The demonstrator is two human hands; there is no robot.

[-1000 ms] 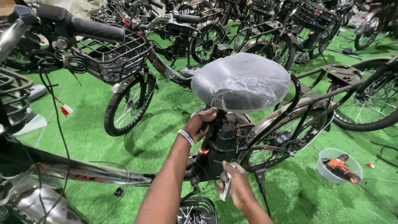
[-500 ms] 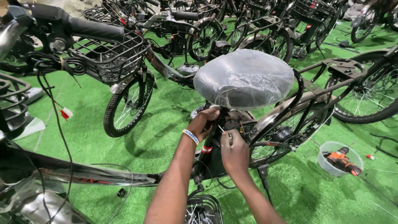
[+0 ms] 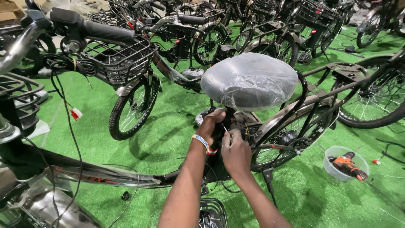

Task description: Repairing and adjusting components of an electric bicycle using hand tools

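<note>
head view: left hand (image 3: 211, 125) grips seat post (image 3: 222, 122); right hand (image 3: 235, 151) curled beside

Left hand (image 3: 209, 126) and right hand (image 3: 235, 153) under plastic-wrapped saddle (image 3: 249, 80), bicycle frame (image 3: 295, 109), green turf (image 3: 168, 139)

We reach both bare forearms forward from the lower edge of the view, close together and nearly parallel. Our left hand (image 3: 209, 126) is higher and further out, knuckles up, fingers curled downward in a grip; a pale band sits on its wrist. Our right hand (image 3: 236, 153) lies just beside and below it, back towards us, fingers bent inward and pinched together near the left hand's fingertips.
</note>
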